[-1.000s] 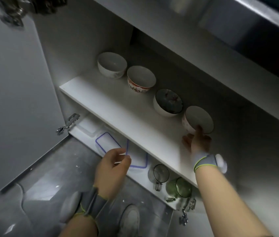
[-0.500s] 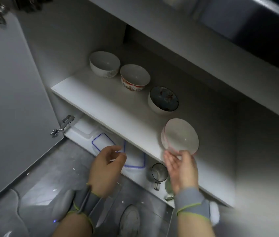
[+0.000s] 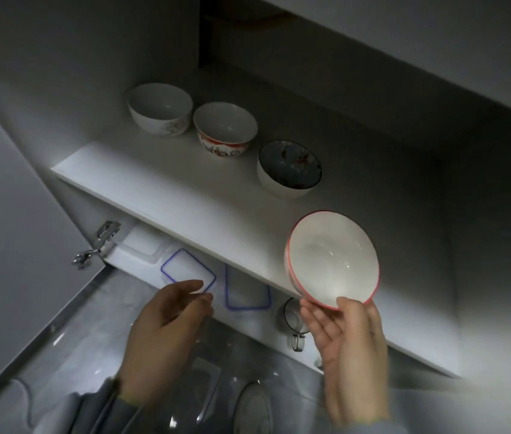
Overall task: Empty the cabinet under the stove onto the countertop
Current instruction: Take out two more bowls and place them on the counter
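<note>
at the shelf's front edge, one red-rimmed white bowl (image 3: 331,260) tilts, pinched at its lower rim by the right hand (image 3: 346,346). left hand (image 3: 166,332) hangs loosely open, grasping nothing. three bowls remain on the shelf (image 3: 166,195): white (image 3: 160,108), red-patterned (image 3: 225,129), dark-lined (image 3: 289,169). below, two blue-rimmed lids (image 3: 247,291) and a glass cup (image 3: 293,317) are partly hidden.
</note>
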